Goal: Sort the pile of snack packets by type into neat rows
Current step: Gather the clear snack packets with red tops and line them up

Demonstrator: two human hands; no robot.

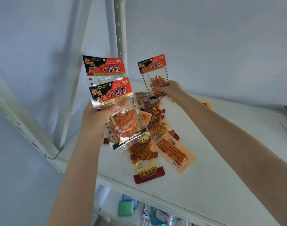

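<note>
Gripping two matching red-and-black packets (109, 95) upright in the left hand (93, 124) at centre left and pinching a third packet (153, 67) of that type, long axis also upright, in the right hand (171, 88) just rightward, both above the unsorted pile (153, 126) mid-frame on the white shelf (221, 160).

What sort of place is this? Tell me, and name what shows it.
Probably a storeroom or shop stockroom: a white metal shelf with slotted uprights, a pile of snack packets on it, and more packaged goods on the level below.
</note>
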